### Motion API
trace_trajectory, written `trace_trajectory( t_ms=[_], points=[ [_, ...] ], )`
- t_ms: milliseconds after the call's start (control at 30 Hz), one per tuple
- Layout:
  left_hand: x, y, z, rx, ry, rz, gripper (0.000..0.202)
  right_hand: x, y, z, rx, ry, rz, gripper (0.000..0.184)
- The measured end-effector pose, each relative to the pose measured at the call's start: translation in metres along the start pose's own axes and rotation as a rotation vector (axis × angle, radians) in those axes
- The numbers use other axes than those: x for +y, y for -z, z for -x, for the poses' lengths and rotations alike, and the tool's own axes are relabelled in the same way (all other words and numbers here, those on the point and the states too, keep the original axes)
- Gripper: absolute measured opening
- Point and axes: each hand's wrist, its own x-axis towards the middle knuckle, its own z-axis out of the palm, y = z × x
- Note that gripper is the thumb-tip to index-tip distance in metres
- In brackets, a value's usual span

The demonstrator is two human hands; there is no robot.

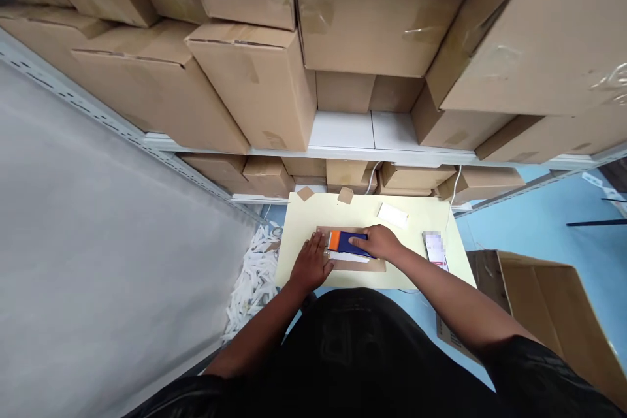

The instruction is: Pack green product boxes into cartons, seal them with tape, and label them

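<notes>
A small blue and orange box point(344, 241) lies on a flat brown cardboard piece point(365, 266) on a pale yellow table point(416, 215). My right hand point(381, 241) rests on the box's right end, fingers curled over it. My left hand point(310, 263) lies flat with fingers stretched out on the left end of the cardboard, touching the box's orange end. A white strip point(349, 257) lies along the box's near side.
Stacked cardboard boxes point(259, 78) fill white shelves point(343, 130) ahead. On the table lie a white card point(392, 215), a phone point(434, 247) and two brown scraps point(345, 195). White paper strips point(255, 277) litter the floor at left. An open carton point(543, 300) stands at right.
</notes>
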Motion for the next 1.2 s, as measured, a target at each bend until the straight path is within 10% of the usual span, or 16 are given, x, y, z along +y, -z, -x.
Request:
trace_trajectory(
  t_ms=[433,767,1200],
  points=[
    [-0.003,0.001,-0.001,-0.007,-0.016,-0.004,0.085,0.199,0.048,0.072,-0.069,-0.242,-0.023,0.059],
    [-0.008,0.000,0.000,0.011,-0.065,0.003,0.086,0.165,0.000,-0.011,-0.200,-0.466,-0.159,0.056],
    [-0.008,-0.004,0.006,0.009,-0.043,0.215,0.081,0.166,-0.060,0.055,0.036,-0.671,-0.201,0.056]
  ],
)
